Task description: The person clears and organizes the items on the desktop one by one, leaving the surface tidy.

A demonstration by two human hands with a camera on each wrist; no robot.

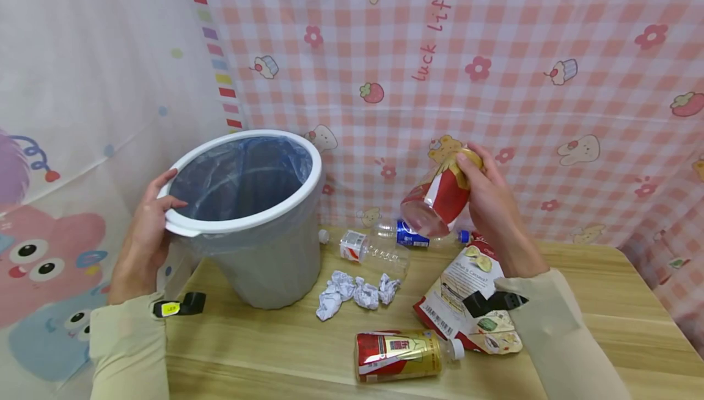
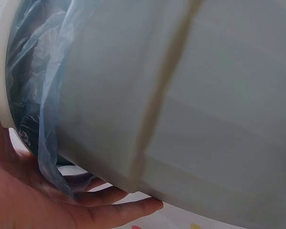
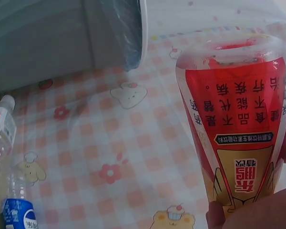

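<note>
A grey trash bin (image 1: 269, 265) with a white rim stands on the left of the wooden table, tilted slightly. My left hand (image 1: 144, 235) grips its left rim, with the other fingers along the outer wall (image 2: 219, 95) in the left wrist view. A translucent blue liner (image 2: 52, 95) hangs over the edge. Up in the air on the right, my right hand (image 1: 492, 198) holds a plastic drink bottle (image 1: 445, 198) with a red and gold label by its upper part, base pointing down and left. The bottle (image 3: 238, 119) looks see-through at its base; its cap is hidden.
Crumpled paper balls (image 1: 365, 293) lie right of the bin. Behind them are a clear bottle (image 1: 385, 256) and a blue-labelled bottle (image 1: 412, 233). A snack bag (image 1: 467, 293) lies under my right forearm, and another red-gold bottle (image 1: 401, 354) near the front. A checked curtain (image 1: 352, 52) hangs behind.
</note>
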